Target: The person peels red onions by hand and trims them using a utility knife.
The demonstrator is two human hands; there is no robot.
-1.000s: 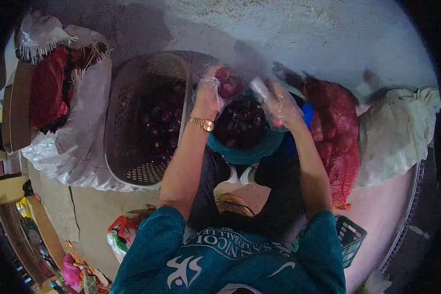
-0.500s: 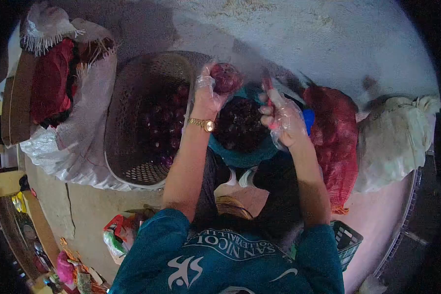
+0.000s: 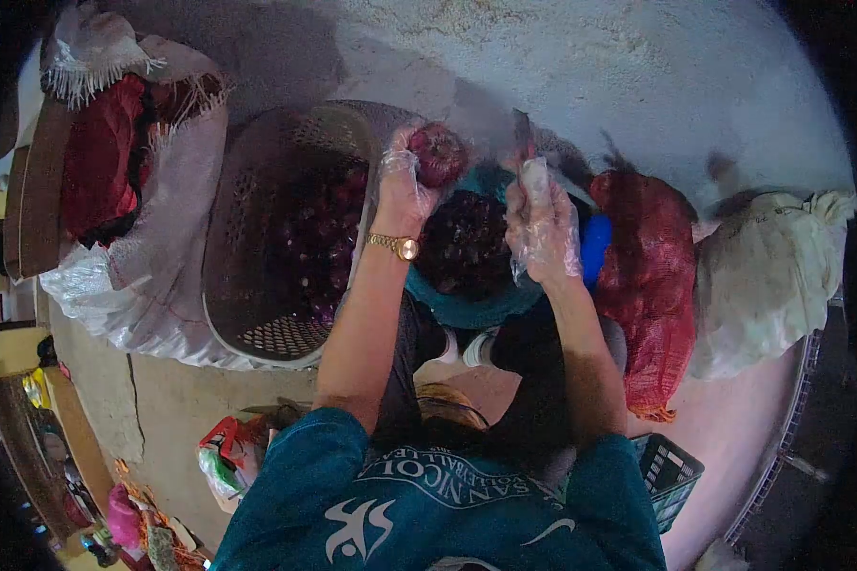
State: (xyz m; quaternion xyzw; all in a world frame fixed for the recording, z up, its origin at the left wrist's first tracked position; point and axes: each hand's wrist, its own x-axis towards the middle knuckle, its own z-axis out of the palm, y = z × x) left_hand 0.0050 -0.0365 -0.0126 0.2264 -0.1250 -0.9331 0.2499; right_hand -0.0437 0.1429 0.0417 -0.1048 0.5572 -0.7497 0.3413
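My left hand [image 3: 403, 181], in a clear plastic glove, is closed around a red onion [image 3: 438, 155] held up at the rim of a teal tub. My right hand [image 3: 547, 224], gloved the same way, grips a knife [image 3: 524, 138] whose dark blade points away from me. Knife and onion are apart. Below and between the hands, the teal tub [image 3: 481, 309] holds a dark heap, too dim to make out fully. Left of it a grey perforated crate [image 3: 257, 157] contains many red onions [image 3: 328, 238].
A red mesh sack [image 3: 646, 276] and a whitish sack [image 3: 771, 285] stand on the right, with a blue object [image 3: 595, 249] beside the mesh sack. White woven sacking [image 3: 167, 238] lies left of the crate. A green crate [image 3: 671, 476] sits by my right side, and a wall [image 3: 581, 57] rises ahead.
My right hand has turned more upright and shifted slightly, bringing the knife blade to point straight ahead. My left hand keeps the onion in nearly the same place, slightly turned.
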